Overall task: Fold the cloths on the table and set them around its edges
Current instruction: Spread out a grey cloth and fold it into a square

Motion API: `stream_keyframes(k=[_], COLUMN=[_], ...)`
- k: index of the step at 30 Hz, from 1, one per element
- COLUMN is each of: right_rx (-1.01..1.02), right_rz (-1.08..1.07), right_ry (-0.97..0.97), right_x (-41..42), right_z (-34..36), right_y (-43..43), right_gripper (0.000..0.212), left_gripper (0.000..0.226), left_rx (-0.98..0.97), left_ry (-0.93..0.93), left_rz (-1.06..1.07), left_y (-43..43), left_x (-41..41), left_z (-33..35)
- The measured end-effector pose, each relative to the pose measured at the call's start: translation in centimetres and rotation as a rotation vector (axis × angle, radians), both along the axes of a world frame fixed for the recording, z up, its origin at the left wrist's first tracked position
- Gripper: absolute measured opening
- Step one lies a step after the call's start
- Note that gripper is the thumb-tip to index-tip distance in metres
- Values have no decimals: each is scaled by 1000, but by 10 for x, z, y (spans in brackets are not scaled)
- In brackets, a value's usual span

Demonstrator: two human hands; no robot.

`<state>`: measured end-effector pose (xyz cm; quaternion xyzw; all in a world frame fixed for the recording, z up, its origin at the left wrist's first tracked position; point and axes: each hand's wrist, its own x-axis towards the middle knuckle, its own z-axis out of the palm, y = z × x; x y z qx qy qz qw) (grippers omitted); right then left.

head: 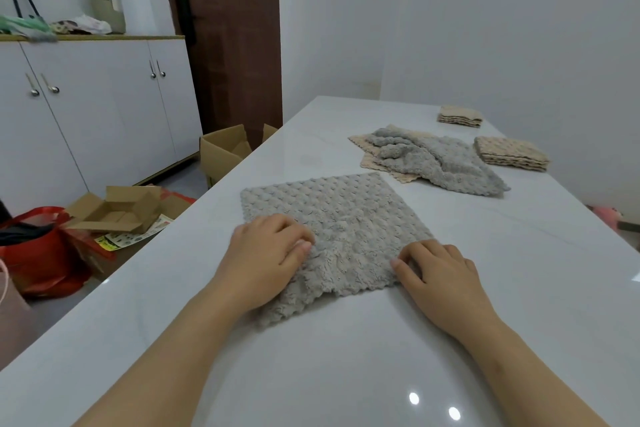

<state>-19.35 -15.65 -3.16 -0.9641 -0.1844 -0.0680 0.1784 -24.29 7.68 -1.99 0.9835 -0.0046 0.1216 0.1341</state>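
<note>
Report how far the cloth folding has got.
Done: two folded beige stacks sit near the table's far right edge. In hand: left hand and right hand press the flat grey cloth. Left: a crumpled grey cloth on a beige cloth.

Grey bobbled cloth (341, 218), beige folded cloths (512, 153), white table (346, 357).

white table (346, 357): grey cloth (346, 218), cloth heap (433, 159), folded stacks (510, 153).
</note>
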Motion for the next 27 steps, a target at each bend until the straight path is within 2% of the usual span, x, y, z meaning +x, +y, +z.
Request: stream_keyframes(k=[2,3,6,11,15,18,22,27], right_rx=[-2,-7,-46,-121,-169,-88,-105,-132], right_rz=[0,2,-10,-82,-264,-276,-161,-148], right_ry=[4,13,35,38,-46,-106,14,58], right_x=[-2,-2,-2,-6,-11,-10,-12,-1], right_z=[-1,-1,2,8,11,12,5,6], right_y=[1,1,-1,-9,-19,-17,-9,-12], right_gripper=[23,23,26,31,33,28,37,44], left_gripper=[75,75,50,44,39,62,87,56], left_rx=[-13,40,151,196,9,1,141,254], left_ry=[60,140,292,249,60,-9,236,345], left_rz=[-88,-99,-41,-61,-149,-174,-86,-58], left_y=[-4,-7,-11,-26,-40,-33,-24,-31], left_x=[2,3,4,-5,-10,-2,1,-11], left_z=[-6,-10,-16,-4,7,-1,-15,2])
